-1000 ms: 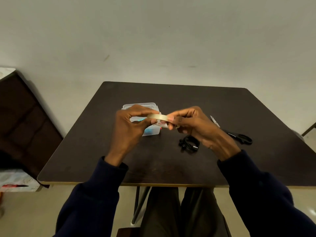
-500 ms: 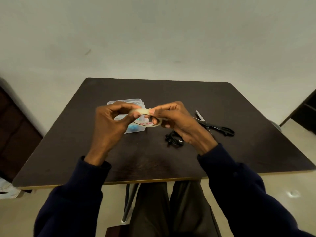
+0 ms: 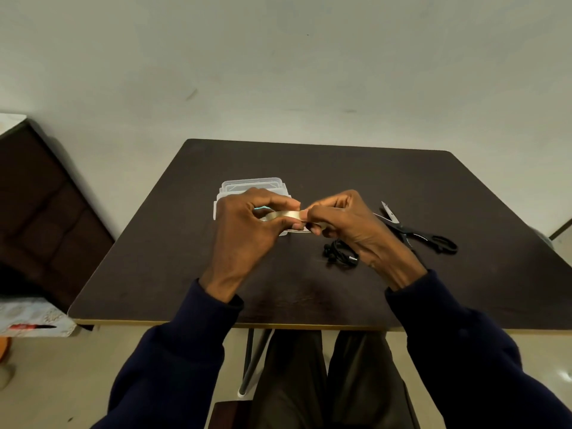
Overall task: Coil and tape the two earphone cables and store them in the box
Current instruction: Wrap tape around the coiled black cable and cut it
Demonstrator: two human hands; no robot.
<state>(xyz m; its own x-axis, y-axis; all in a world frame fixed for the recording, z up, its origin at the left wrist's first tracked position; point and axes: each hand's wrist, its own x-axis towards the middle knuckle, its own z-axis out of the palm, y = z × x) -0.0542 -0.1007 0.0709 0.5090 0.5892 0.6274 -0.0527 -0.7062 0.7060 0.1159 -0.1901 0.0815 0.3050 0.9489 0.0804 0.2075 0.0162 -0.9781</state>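
Note:
A roll of clear tape (image 3: 283, 215) is held above the dark table (image 3: 402, 187). My left hand (image 3: 247, 230) grips the roll between thumb and fingers. My right hand (image 3: 343, 221) pinches the roll's right side, fingertips against its outer face. A coiled black earphone cable (image 3: 339, 253) lies on the table just under my right wrist. Behind my left hand stands the clear plastic box (image 3: 252, 184), mostly hidden; something turquoise shows inside it. Whether a second cable is in the box I cannot tell.
Black-handled scissors (image 3: 418, 235) lie to the right of my right hand, blades pointing away. A dark wooden cabinet (image 3: 40, 212) stands left of the table. My knees show under the table's near edge.
Both hands stay on the tape roll, turning it slightly. My head has swung, so the table shifted in view. Cable, box and scissors have not moved.

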